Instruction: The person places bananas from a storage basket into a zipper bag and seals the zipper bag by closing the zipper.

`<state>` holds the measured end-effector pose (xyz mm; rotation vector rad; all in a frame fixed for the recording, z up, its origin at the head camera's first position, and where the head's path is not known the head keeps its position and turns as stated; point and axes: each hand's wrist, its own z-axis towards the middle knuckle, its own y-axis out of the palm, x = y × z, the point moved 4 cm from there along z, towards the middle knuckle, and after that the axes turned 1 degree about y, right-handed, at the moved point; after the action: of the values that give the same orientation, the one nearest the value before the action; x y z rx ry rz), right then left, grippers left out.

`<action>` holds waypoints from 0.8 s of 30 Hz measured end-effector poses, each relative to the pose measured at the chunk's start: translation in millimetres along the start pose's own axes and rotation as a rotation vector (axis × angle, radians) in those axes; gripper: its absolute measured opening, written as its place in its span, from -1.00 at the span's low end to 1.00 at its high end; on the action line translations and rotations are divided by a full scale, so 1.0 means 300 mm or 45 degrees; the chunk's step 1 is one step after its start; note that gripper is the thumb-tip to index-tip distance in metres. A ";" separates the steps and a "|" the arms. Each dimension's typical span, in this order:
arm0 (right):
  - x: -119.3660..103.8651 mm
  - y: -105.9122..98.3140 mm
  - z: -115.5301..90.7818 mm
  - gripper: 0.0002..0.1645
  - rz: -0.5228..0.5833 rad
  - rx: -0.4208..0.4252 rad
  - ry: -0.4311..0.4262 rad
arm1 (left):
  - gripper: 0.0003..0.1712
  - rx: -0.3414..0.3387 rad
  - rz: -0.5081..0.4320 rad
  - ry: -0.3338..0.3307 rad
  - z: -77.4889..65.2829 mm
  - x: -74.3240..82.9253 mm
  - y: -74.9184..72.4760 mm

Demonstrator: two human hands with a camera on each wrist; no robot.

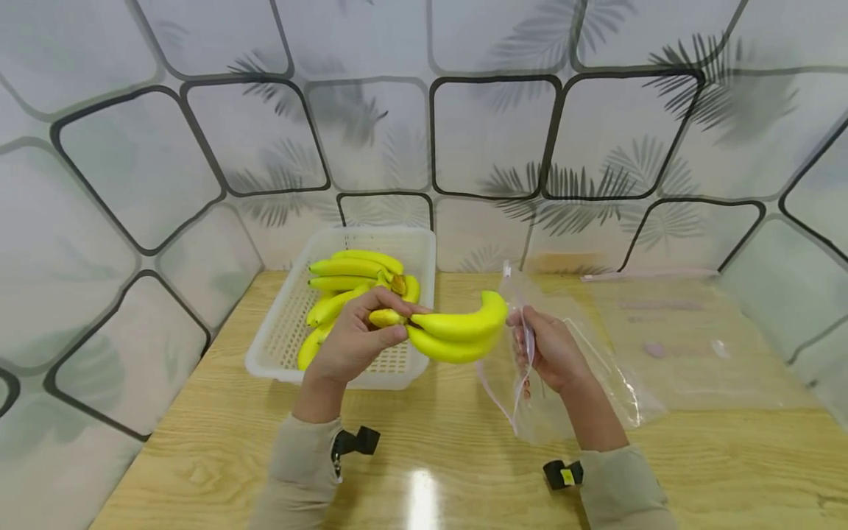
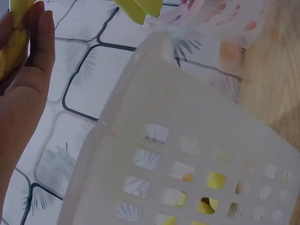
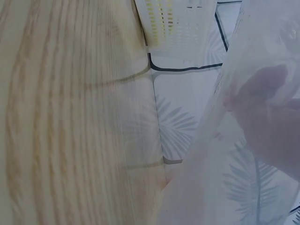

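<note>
A small bunch of yellow bananas (image 1: 457,335) hangs level above the table, its stem end pinched by my left hand (image 1: 361,331). The banana tips point right and reach the mouth of a clear zip bag (image 1: 550,412). My right hand (image 1: 553,350) grips that bag by its pinkish zip edge, and part of the hand shows through the plastic. In the left wrist view, my left hand (image 2: 33,79) is at the left edge, holding the stem end. The right wrist view has my right hand (image 3: 272,112) blurred behind the film.
Left of the hands stands a white plastic basket (image 1: 265,353) with more bananas (image 1: 338,283) in it. A second clear zip bag (image 1: 695,353) lies flat on the wooden table (image 1: 218,456) at the right. A patterned wall covering (image 1: 493,140) surrounds the table's back and sides.
</note>
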<state>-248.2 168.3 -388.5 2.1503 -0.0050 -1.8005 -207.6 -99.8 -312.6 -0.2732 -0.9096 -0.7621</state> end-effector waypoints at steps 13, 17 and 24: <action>-0.003 0.000 -0.003 -0.53 -0.038 0.000 -0.005 | -0.79 -0.177 0.251 -0.141 0.009 -0.039 0.053; -0.004 0.001 -0.005 -0.53 -0.037 -0.008 0.001 | -0.81 -0.235 0.268 -0.141 0.010 -0.040 0.060; -0.013 0.004 -0.011 -0.54 -0.015 -0.018 0.005 | -0.81 -0.249 0.560 -0.181 0.021 -0.037 0.079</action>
<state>-245.5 168.7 -384.1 2.1491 0.0215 -1.7974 -198.9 -74.4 -315.3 -0.6827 -0.8678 -0.4255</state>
